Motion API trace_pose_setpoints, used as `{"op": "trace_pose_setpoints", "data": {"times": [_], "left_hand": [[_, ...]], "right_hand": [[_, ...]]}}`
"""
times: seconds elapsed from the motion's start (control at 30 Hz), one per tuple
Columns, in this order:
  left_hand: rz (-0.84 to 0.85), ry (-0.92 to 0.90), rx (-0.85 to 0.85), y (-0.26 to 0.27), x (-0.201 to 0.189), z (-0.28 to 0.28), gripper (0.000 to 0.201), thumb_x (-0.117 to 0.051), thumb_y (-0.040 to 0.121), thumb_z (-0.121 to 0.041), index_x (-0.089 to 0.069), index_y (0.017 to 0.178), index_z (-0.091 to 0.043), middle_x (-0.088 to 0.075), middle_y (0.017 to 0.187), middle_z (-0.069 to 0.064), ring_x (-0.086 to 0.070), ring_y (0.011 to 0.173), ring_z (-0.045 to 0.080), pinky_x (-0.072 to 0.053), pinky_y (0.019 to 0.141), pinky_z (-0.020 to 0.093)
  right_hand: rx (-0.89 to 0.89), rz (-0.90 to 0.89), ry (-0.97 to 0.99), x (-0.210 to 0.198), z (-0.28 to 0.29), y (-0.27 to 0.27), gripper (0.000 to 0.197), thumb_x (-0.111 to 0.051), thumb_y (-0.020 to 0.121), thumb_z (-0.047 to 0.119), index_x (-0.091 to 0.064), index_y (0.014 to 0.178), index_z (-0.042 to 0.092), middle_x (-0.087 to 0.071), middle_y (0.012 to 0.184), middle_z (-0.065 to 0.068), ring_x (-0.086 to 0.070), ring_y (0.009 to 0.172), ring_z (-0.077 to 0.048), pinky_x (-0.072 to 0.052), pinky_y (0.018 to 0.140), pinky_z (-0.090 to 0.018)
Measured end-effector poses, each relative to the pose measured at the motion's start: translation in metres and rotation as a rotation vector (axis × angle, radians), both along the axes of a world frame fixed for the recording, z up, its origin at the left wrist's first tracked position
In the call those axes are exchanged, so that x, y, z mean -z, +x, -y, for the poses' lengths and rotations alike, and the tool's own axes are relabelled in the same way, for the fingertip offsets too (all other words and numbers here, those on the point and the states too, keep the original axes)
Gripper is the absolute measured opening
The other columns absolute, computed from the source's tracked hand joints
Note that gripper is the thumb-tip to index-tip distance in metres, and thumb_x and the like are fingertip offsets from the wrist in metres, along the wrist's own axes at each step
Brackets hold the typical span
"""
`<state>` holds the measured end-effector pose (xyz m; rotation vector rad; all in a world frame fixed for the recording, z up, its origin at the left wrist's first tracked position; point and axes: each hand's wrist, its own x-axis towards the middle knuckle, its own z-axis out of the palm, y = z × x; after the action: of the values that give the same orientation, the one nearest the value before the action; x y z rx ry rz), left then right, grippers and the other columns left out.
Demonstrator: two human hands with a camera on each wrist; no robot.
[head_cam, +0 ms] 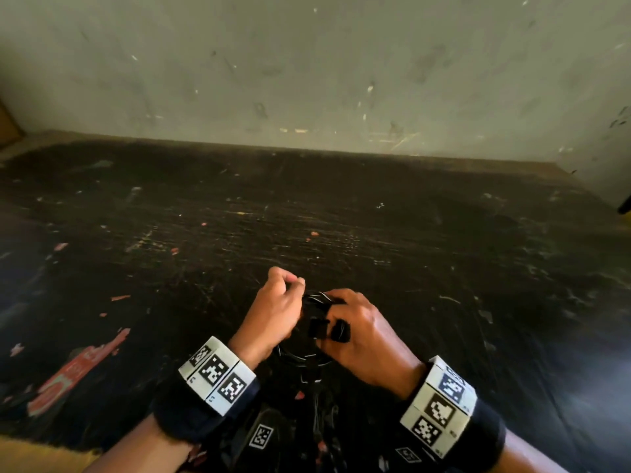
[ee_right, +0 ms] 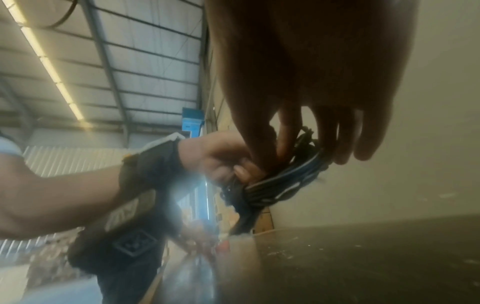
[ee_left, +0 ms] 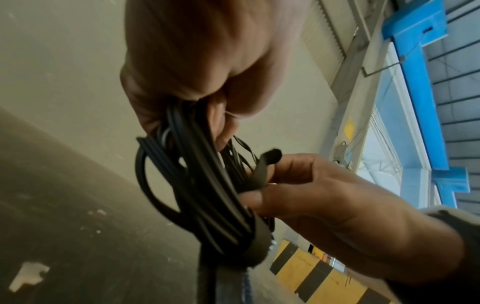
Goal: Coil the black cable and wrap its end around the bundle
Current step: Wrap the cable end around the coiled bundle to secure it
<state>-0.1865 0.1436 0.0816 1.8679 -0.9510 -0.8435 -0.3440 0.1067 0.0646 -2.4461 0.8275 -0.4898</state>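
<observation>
- Left hand point(head_cam: 273, 310), fingers curled, pinches the coiled black cable point(ee_left: 187, 181) above the dark table point(head_cam: 444, 250).
- Right hand point(head_cam: 362, 336) grips the coil's other side, fingers curled round the strands.

2 hands point(head_cam: 273, 312) point(head_cam: 365, 336), 1 coiled black cable point(head_cam: 317, 298), 2 marker wristbands point(head_cam: 218, 370) point(head_cam: 440, 404), 1 table point(head_cam: 307, 216).

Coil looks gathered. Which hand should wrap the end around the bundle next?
Right, probably. The left hand grips the top of the coiled black cable, so it serves as anchor. The right hand pinches a loose flat black end beside the loops, free to lead it around.
</observation>
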Motion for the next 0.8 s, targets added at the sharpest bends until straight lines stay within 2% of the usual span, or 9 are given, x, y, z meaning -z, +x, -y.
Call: {"op": "trace_pose_setpoints", "data": {"times": [0.1,0.17,0.23,0.3,0.4,0.5,0.67,0.8], "left_hand": [[-0.060,0.043,-0.012,0.000,0.001,-0.003,0.017,-0.042,0.096,-0.033,-0.046,0.109,-0.023,-0.055,0.080,0.001,-0.052,0.064,0.012,-0.039,0.046,0.025],[-0.148,0.057,-0.014,-0.002,0.006,-0.005,0.018,-0.042,0.096,-0.032,-0.047,0.110,-0.022,-0.054,0.079,0.002,-0.050,0.063,0.012,-0.036,0.046,0.025],[-0.242,0.057,-0.012,-0.003,0.010,-0.006,0.019,-0.043,0.095,-0.031,-0.049,0.109,-0.017,-0.051,0.070,0.002,-0.045,0.053,0.010,-0.031,0.040,0.023],[-0.335,0.055,-0.016,-0.002,0.011,-0.006,0.021,-0.046,0.095,-0.032,-0.051,0.102,-0.013,-0.046,0.060,0.001,-0.039,0.043,0.008,-0.027,0.036,0.021],[-0.432,0.072,0.011,0.001,0.011,-0.004,0.030,-0.049,0.093,-0.041,-0.055,0.085,-0.013,-0.043,0.050,-0.001,-0.036,0.033,0.006,-0.025,0.034,0.021],[-0.494,0.085,0.065,0.003,0.010,-0.004,0.032,-0.054,0.090,-0.043,-0.060,0.077,-0.014,-0.043,0.049,-0.002,-0.036,0.034,0.006,-0.026,0.037,0.021],[-0.579,0.034,0.125,0.003,0.008,-0.004,0.022,-0.051,0.094,-0.030,-0.062,0.089,-0.011,-0.044,0.055,-0.001,-0.038,0.039,0.006,-0.029,0.043,0.023],[-0.603,-0.011,0.157,0.002,0.009,-0.002,0.022,-0.050,0.095,-0.026,-0.060,0.081,-0.012,-0.045,0.057,0.001,-0.037,0.040,0.005,-0.032,0.043,0.022]], "right_hand": [[0.033,0.043,-0.101,0.001,0.000,0.006,0.009,-0.070,0.079,0.020,-0.063,0.083,0.016,-0.047,0.139,-0.001,-0.044,0.126,-0.015,-0.043,0.101,-0.031],[0.016,0.080,-0.213,0.001,0.000,0.011,0.009,-0.069,0.077,0.013,-0.063,0.085,0.015,-0.054,0.133,-0.006,-0.053,0.119,-0.021,-0.046,0.097,-0.035],[-0.031,0.103,-0.291,0.001,0.000,0.016,0.011,-0.064,0.077,0.008,-0.063,0.086,0.014,-0.061,0.119,-0.007,-0.062,0.105,-0.023,-0.050,0.090,-0.036],[-0.061,0.104,-0.349,0.001,0.000,0.018,0.010,-0.055,0.079,0.009,-0.062,0.085,0.014,-0.064,0.109,-0.007,-0.065,0.094,-0.023,-0.053,0.083,-0.037],[-0.075,0.092,-0.342,0.002,0.001,0.018,0.015,-0.048,0.080,0.015,-0.062,0.085,0.015,-0.064,0.106,-0.005,-0.065,0.091,-0.021,-0.055,0.080,-0.036],[-0.075,0.105,-0.332,0.003,0.004,0.018,0.014,-0.049,0.080,0.015,-0.061,0.087,0.017,-0.064,0.105,-0.004,-0.064,0.092,-0.018,-0.054,0.082,-0.035],[-0.074,0.122,-0.340,0.003,0.012,0.012,0.020,-0.053,0.081,0.023,-0.064,0.097,0.022,-0.066,0.110,0.001,-0.061,0.103,-0.015,-0.043,0.096,-0.034],[-0.120,0.111,-0.380,0.003,0.022,0.001,0.022,-0.058,0.083,0.022,-0.067,0.103,0.024,-0.065,0.117,0.002,-0.058,0.110,-0.012,-0.036,0.104,-0.036]]}}
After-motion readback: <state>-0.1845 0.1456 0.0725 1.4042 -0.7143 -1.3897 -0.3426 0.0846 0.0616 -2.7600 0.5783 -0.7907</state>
